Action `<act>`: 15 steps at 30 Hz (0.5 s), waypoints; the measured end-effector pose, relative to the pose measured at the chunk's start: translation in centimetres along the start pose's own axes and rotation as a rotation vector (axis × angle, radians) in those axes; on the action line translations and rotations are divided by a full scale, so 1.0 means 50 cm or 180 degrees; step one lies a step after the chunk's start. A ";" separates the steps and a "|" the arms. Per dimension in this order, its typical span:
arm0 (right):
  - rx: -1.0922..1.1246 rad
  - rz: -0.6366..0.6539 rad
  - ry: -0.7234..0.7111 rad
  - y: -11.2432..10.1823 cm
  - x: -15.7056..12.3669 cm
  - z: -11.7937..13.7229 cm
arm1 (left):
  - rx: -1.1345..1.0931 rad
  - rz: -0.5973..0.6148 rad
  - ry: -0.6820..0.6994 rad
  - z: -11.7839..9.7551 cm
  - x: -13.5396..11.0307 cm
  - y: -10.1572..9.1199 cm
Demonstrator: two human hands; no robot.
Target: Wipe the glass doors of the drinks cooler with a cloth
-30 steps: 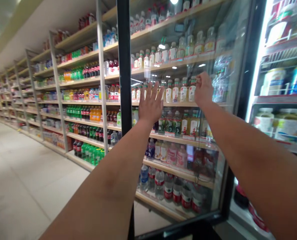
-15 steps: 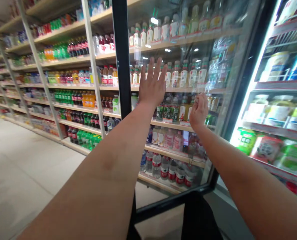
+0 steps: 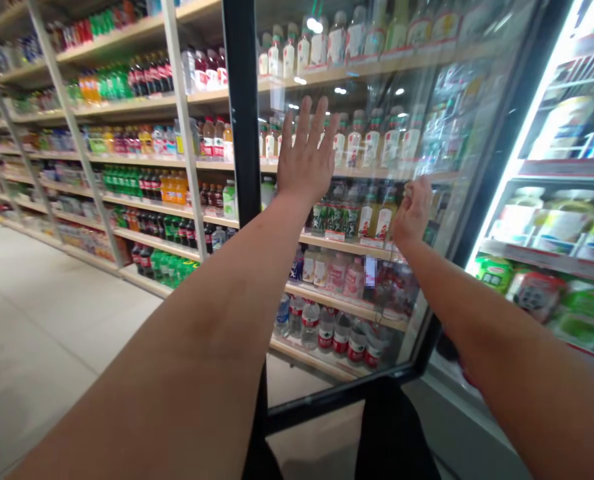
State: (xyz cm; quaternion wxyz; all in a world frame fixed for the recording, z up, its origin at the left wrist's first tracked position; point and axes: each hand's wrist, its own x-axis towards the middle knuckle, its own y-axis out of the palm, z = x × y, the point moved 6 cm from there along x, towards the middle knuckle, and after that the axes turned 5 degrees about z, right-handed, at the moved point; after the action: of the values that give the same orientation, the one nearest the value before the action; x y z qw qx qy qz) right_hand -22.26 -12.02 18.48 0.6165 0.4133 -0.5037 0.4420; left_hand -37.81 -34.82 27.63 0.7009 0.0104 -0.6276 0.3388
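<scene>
My left hand (image 3: 307, 157) lies flat against the glass door (image 3: 447, 260) of an upright fridge, its fingers spread and pointing up. To the right and a little lower, my right hand (image 3: 413, 210) is close to the same pane with its fingers curled in. Whether anything small is inside those fingers is hidden. The door stands open, with its black frame (image 3: 244, 133) upright to the left of my left hand. Bottled drinks on shelves show through the glass behind both hands.
Lit fridge shelves (image 3: 567, 257) with bottles and green and red packs are at the right. Wooden shelves (image 3: 141, 200) of soft drinks run along the left. Below is a pale tiled floor (image 3: 51, 313). My dark-clothed legs (image 3: 391, 433) are close to the door's lower edge.
My right hand has moved a little to the right and slightly up across the pane. My left hand has stayed flat on the glass.
</scene>
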 end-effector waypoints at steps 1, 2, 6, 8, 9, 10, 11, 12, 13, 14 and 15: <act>-0.0001 -0.0022 -0.0011 0.001 0.025 -0.009 | -0.0034 -0.0054 0.0026 0.001 0.001 0.002; 0.0007 -0.0046 -0.0020 0.002 0.050 -0.017 | -0.0084 -0.0127 0.0058 0.002 0.002 0.003; 0.0018 -0.0203 0.0043 -0.003 0.143 -0.040 | -0.0285 -0.0422 0.0164 0.008 0.004 0.007; -0.0038 -0.0268 0.0174 -0.009 0.178 -0.044 | -0.0350 -0.0478 0.0196 0.009 0.005 0.009; -0.0074 -0.0287 0.0291 -0.012 0.193 -0.048 | -0.0370 -0.0488 0.0206 0.010 0.005 0.010; -0.0110 -0.0298 0.0435 -0.016 0.207 -0.052 | -0.0372 -0.0485 0.0209 0.010 0.005 0.010; -0.0139 -0.0307 0.0587 -0.019 0.220 -0.058 | -0.0354 -0.0468 0.0209 0.010 0.006 0.011; -0.0153 -0.0325 0.0743 -0.023 0.233 -0.066 | -0.0326 -0.0440 0.0204 0.010 0.006 0.012; -0.0154 -0.0326 0.0866 -0.027 0.246 -0.074 | -0.0299 -0.0408 0.0192 0.010 0.006 0.013; -0.0140 -0.0270 0.0893 -0.027 0.262 -0.080 | -0.0283 -0.0380 0.0178 0.010 0.006 0.014; -0.0114 -0.0172 0.0834 -0.026 0.279 -0.084 | -0.0284 -0.0363 0.0168 0.009 0.007 0.015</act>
State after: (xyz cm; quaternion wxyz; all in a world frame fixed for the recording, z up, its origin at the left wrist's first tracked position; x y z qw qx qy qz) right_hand -18.52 -6.57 31.53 0.6960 0.3544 -0.4154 0.4664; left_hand -38.60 -34.27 27.72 0.7352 0.0060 -0.6217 0.2701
